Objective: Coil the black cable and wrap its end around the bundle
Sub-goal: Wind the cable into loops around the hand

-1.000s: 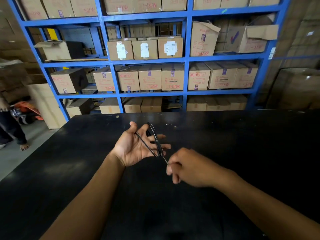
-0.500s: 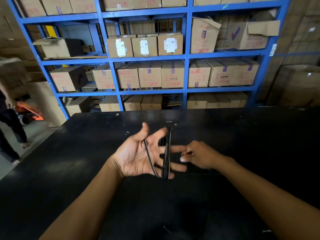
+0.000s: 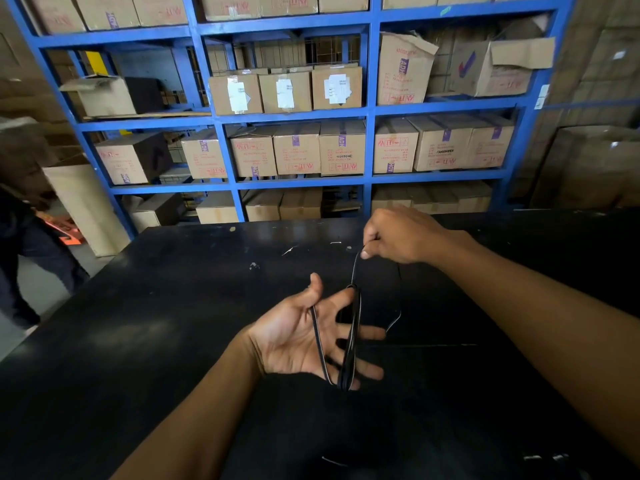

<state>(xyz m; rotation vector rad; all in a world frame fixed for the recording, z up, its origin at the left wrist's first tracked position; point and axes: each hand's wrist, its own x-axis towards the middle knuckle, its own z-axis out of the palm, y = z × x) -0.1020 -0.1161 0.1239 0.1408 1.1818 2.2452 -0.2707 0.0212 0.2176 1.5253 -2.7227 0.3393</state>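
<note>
**A:** Where is the black cable (image 3: pixel 350 337) at this moment?

**B:** Looped round the left hand (image 3: pixel 304 336), which is held palm up over the black table (image 3: pixel 138 341). The fingers (image 3: pixel 367 332) are spread apart, and several turns of cable run from the tip of the forefinger down past the little finger. One strand crosses the palm beside the thumb.

**A:** And the right hand (image 3: pixel 401 237)?

**B:** Raised beyond the left, near the far side of the table. Its thumb and forefinger are pinched shut on a strand of the cable, which drops from the pinch to the top of the coil. A second, thinner stretch hangs from the same hand and curves down to the right of the coil.

**A:** Any writing you can read?

**B:** Behind the table stands a blue steel rack (image 3: pixel 370 109) full of cardboard cartons (image 3: pixel 341 147). Purple tape on several reads "ADK". The red print is handling symbols and text too blurred to read. Three cartons on the shelf above carry white paper labels (image 3: pixel 337 88), also illegible.

**A:** Anyone else about?

**B:** At the left edge, a person in dark clothes (image 3: pixel 20 258), partly out of view, beside something orange (image 3: pixel 67 232).
</note>
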